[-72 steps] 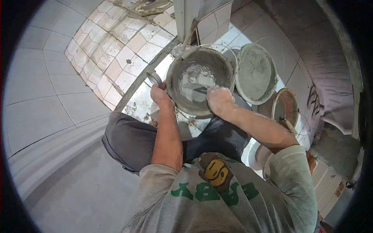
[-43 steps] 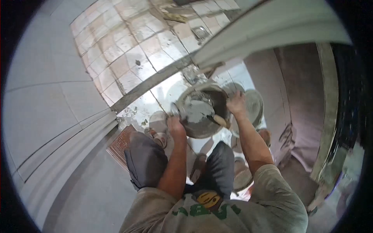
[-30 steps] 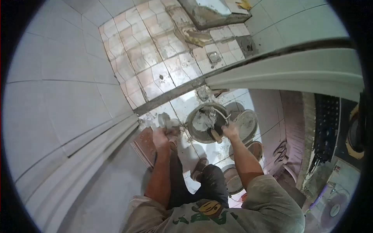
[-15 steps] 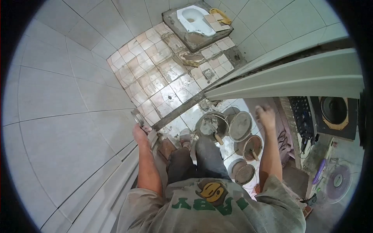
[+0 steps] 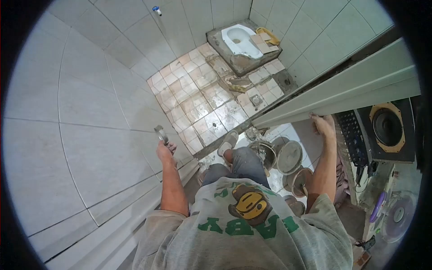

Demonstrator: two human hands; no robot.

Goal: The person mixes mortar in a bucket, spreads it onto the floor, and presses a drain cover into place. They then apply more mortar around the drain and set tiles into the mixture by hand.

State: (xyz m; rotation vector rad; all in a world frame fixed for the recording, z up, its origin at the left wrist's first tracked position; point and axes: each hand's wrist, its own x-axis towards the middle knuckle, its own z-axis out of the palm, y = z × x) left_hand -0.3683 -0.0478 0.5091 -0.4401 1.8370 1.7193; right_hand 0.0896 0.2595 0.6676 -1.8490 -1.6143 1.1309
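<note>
My left hand [image 5: 166,150] is raised in front of the tiled wall and closed around a shiny grey ring-shaped object [image 5: 160,133], whose exact kind I cannot make out. At the near edge of the pale door frame [image 5: 342,94] is my right hand [image 5: 323,125], its fingers bent against the frame. Below, between my hands, a bucket of grey mix [image 5: 268,155] is partly hidden by my leg. One shoe [image 5: 228,143] is at the dark threshold strip [image 5: 213,139].
Beyond the threshold lies a tiled floor [image 5: 193,103] with a drain [image 5: 256,100] and a squat toilet [image 5: 240,41] on a raised block. More buckets [image 5: 289,157] stand on the right. A speaker [image 5: 389,128] and a purple fan [image 5: 398,216] are farther right.
One foot has moved forward to the threshold, and my body has shifted forward over the buckets. My right hand has come to the door frame edge. My left hand still holds the ring-shaped object.
</note>
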